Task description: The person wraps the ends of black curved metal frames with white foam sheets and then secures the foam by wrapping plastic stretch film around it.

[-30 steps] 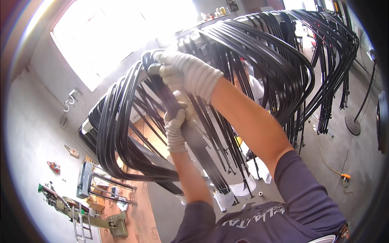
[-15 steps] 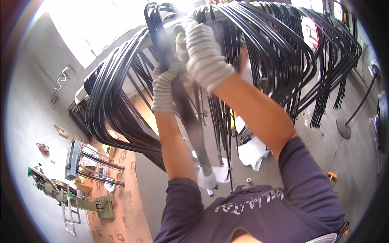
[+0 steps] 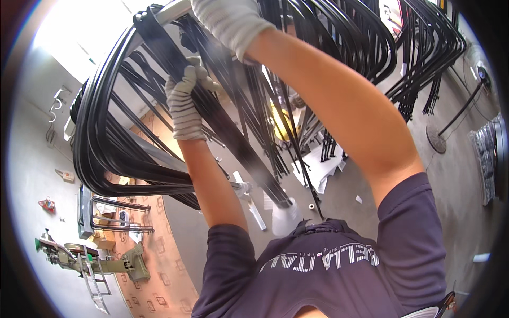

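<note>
My left hand (image 3: 189, 100), in a pale striped glove, is closed around a flat bundle of long black strips (image 3: 225, 124). The bundle slants from the rail at upper left down to my chest, and a white wrap (image 3: 286, 217) covers its lower end. My right hand (image 3: 230, 24), in the same kind of glove, is raised at the top edge beside the pale rail (image 3: 172, 11). Its fingers are cut off by the frame, so their hold cannot be seen. Bent black strips (image 3: 87, 122) hang in a thick loop to the left of my left hand.
More bent black strips (image 3: 366, 40) hang on the right. White papers (image 3: 318, 167) lie on the floor below. At lower left stand a green-grey machine (image 3: 135, 262) and a grey frame with black bars (image 3: 86, 212). A round-based stand (image 3: 436, 139) is at right.
My hands, close together on the bundle before, are now apart. The left has shifted leftward with the bundle; the right has gone up to the top edge. The view has also shifted.
</note>
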Demonstrator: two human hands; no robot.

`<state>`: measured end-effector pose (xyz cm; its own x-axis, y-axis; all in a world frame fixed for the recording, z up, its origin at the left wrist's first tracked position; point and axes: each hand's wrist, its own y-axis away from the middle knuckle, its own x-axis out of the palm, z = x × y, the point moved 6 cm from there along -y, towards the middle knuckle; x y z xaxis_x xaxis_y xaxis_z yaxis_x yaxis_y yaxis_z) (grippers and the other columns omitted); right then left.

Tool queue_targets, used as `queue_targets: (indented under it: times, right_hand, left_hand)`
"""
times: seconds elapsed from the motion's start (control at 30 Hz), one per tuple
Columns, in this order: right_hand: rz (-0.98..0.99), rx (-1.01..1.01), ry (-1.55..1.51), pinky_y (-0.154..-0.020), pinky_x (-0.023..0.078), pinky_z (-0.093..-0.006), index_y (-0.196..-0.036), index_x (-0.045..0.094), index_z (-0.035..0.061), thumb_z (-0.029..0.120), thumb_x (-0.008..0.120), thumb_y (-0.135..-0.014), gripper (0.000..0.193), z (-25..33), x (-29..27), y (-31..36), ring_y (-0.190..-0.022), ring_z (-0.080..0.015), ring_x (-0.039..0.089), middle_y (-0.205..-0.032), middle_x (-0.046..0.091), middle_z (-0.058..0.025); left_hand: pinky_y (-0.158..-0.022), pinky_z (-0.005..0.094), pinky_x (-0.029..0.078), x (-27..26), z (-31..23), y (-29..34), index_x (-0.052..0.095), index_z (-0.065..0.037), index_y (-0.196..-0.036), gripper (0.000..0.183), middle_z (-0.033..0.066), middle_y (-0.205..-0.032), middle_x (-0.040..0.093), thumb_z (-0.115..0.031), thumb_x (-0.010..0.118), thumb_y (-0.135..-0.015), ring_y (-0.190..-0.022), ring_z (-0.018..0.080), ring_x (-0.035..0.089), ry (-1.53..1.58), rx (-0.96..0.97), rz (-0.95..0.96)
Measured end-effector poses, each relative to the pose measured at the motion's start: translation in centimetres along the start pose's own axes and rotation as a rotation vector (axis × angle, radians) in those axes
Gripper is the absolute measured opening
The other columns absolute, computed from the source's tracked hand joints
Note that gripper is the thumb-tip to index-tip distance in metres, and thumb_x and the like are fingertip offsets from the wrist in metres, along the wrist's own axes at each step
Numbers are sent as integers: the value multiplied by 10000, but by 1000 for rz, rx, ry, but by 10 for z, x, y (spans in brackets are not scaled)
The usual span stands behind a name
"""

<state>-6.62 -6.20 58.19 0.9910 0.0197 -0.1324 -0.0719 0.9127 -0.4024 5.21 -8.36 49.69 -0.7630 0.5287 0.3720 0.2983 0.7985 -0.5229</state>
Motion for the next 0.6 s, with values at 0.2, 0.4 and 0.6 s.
queue_targets:
  times: [0.2,0.4,0.6]
  right_hand:
    - [-20,-38,185,-713,383,-290,-1063,393,32,428,605,-715,568,0,1,-4,-793,-190,471,-952,441,-125]
    - [-337,-168,574,-809,395,-314,-1163,352,8,476,652,-670,742,6,-22,18,-903,-221,489,-1074,432,-164]
    - [-673,103,632,-905,407,-337,-1263,312,-15,523,698,-626,920,-82,-48,93,-1014,-251,507,-1195,424,-203]
  left_hand:
    - [-523,315,513,1,12,-2,574,1,-923,226,79,-709,601,-141,644,-761,-550,192,578,-19,-58,-4]
    - [-602,309,524,-1,41,-2,602,-8,-897,163,78,-745,618,-79,639,-755,-635,189,601,45,-149,5]
    - [-614,298,516,-15,45,9,611,-16,-863,213,89,-731,627,-168,663,-724,-639,193,610,-149,-167,64]
